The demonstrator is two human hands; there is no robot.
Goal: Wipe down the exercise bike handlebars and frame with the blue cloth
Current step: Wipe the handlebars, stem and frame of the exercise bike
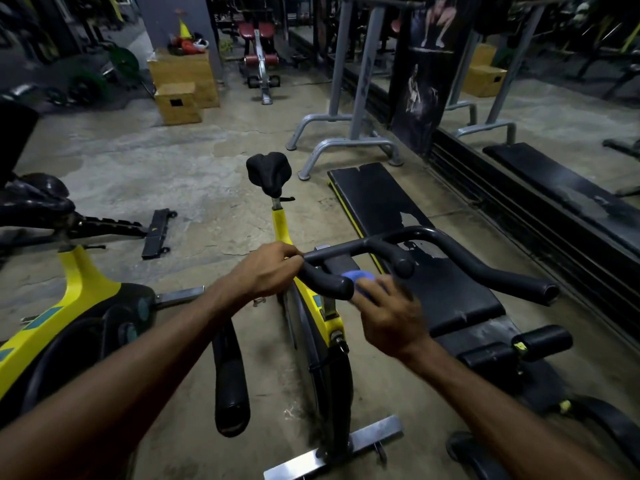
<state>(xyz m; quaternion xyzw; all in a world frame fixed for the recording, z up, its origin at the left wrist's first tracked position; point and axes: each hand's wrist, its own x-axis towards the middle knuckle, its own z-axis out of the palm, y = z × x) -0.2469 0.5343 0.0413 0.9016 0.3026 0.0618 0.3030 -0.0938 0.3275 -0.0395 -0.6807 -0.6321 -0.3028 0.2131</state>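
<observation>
Both of our hands are on the bike in front of us. Our left hand (266, 271) is clenched around the left end of the black handlebars (450, 251), knuckles up, fingers curled over the bar. Our right hand (388, 317) grips the bunched blue cloth (360, 276), which is pressed against the near stub grip at the middle of the handlebars; the hand is slightly blurred, and only a small fold of the cloth shows above the fingers.

Below the bars the yellow frame (282, 226) runs away from us up to the black saddle (269, 173), and the flywheel (332, 368) and steel foot bar (367, 441) sit low between our forearms.

Things crowd in on both sides. Just to the right, a worn black bench (391, 206) lies alongside the bike, passing under the right-hand curve of the handlebars, with its foam rollers (543, 341) near our right wrist. On the left stands a second yellow bike (79, 289), and one of its dark handles (230, 386) reaches into the gap beside the flywheel. Farther off we see a grey metal stand (346, 140), wooden boxes (180, 98) and a mirror (554, 109) along the right wall.
</observation>
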